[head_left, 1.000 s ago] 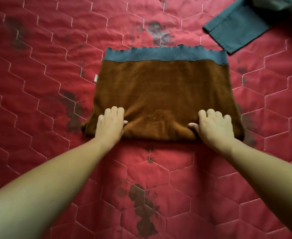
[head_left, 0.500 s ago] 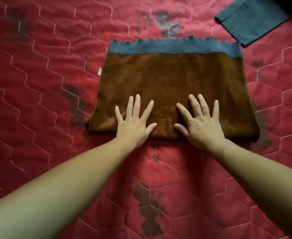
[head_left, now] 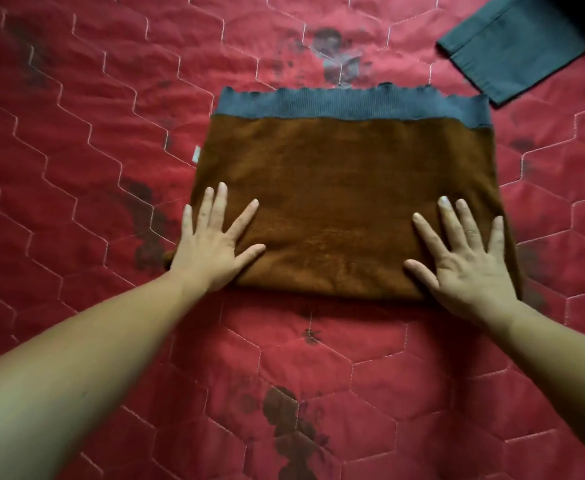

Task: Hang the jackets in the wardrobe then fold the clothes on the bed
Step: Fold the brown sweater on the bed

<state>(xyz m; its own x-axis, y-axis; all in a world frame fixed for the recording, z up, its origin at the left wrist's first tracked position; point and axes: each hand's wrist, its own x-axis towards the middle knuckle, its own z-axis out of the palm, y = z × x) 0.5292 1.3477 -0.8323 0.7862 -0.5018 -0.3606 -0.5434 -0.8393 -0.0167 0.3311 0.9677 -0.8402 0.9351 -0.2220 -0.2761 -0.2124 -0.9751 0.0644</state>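
Now, hands: left hand [head_left: 211, 252] and right hand [head_left: 467, 268] flat, gripping nothing; slid apart over sweater [head_left: 336, 181]
Fold: smoothed; sweater probably finished

Dim, warm, even light; a soft shadow lies under the folded brown garment [head_left: 346, 202] toward 6 o'clock. Forearms blur and stretch toward the lower corners.
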